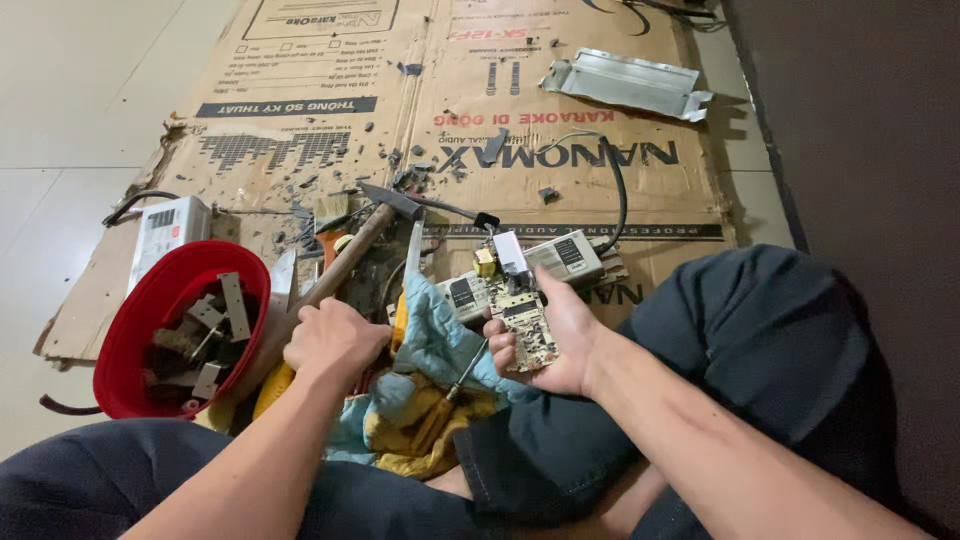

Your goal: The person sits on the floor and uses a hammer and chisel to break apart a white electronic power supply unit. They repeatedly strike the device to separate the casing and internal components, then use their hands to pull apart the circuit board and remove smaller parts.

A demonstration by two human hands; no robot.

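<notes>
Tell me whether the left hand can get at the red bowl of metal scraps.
Probably not right away: the left hand is gripping the hammer handle, though the red bowl sits close beside it, unobstructed.

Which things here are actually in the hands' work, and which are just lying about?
In use:
- left hand gripping the hammer by its wooden handle
- right hand holding a small circuit board

Lying about:
- red bowl of metal scraps
- bent metal plate
- screwdriver on the cloth
- flattened cardboard
</notes>
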